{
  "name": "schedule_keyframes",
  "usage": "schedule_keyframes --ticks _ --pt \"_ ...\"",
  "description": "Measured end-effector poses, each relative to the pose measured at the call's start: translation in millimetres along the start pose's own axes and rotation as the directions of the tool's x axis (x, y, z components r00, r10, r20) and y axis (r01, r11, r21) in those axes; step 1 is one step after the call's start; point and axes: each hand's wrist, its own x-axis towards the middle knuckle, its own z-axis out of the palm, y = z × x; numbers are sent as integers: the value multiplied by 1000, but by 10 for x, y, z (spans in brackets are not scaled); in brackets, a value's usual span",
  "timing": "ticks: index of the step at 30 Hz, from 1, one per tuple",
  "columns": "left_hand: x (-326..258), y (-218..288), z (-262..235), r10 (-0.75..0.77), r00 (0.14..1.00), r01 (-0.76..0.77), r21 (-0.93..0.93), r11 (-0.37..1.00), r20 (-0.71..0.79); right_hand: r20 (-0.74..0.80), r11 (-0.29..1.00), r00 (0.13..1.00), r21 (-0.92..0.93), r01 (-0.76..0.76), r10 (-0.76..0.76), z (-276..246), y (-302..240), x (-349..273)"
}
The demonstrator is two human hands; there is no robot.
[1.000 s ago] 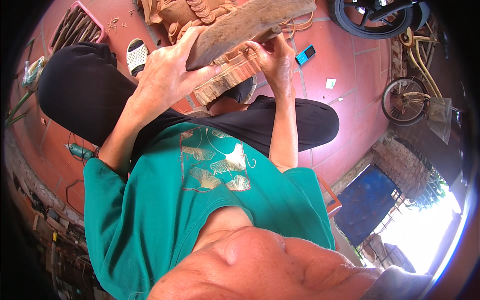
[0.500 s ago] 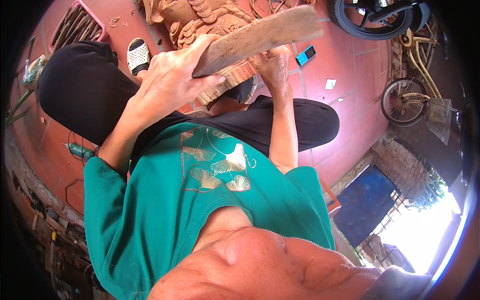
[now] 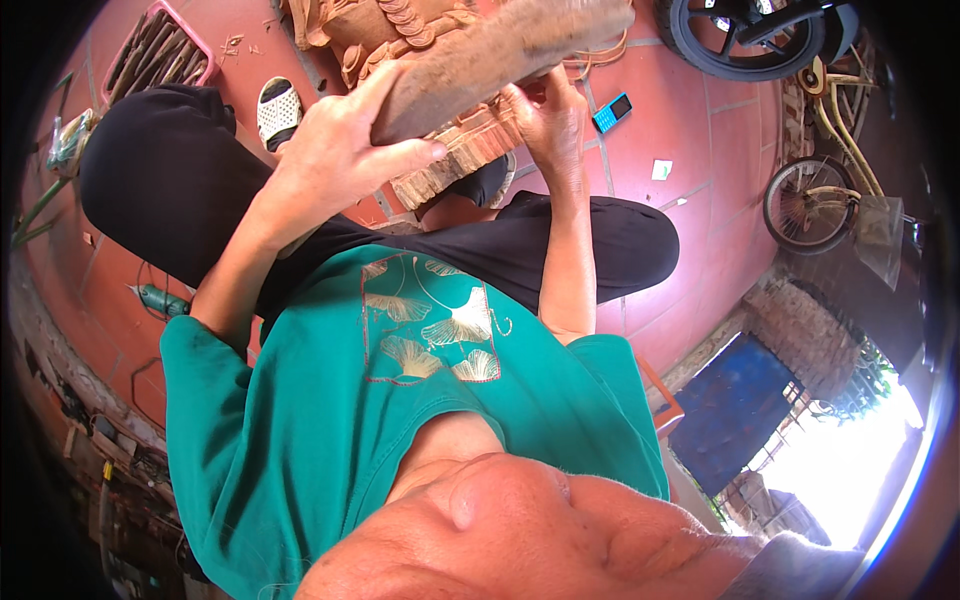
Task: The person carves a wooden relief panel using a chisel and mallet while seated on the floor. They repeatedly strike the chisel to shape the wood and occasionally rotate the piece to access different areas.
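Observation:
My left hand (image 3: pixel 335 150) is wrapped round the lower left end of a long, flat, brown wooden board (image 3: pixel 490 60), its thumb stretched along the near side. The board slants up to the right, and its far end reaches the top edge of the view. Beneath it sits a rough, ridged block of lighter wood (image 3: pixel 455 158), close to my left thumb. My right hand (image 3: pixel 552 125) is curled below the board at the block's right end. Its fingers are partly hidden, and what they grip does not show clearly.
Beyond the board lies a carved reddish-brown wooden piece (image 3: pixel 385 30). A pink basket (image 3: pixel 208 50) holds long tools at far left. A blue phone (image 3: pixel 612 112) rests on the tiled floor to the right. Farther right stand a motorbike wheel (image 3: pixel 690 50) and a bicycle wheel (image 3: pixel 775 205).
The board has shifted slightly left and up, with my left hand moving along. My right hand has turned a little, so its thumb shows more beside the ridged block.

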Motion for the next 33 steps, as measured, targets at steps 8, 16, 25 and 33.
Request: schedule_keyframes --ticks 8,16,25,33 --pt "223 564 -602 -117 980 151 -220 964 158 21 999 999 -32 38 -38 -20 118 -17" --pt "921 650 -753 204 902 -294 194 936 382 25 1000 999 -18 -20 20 -44 25 -34" --pt "939 633 -811 21 864 -153 222 963 504 1 993 995 64 -104 104 -30 64 -61" --pt "890 464 -711 140 909 -268 293 918 392 -8 998 1000 66 1 0 33 82 -51"
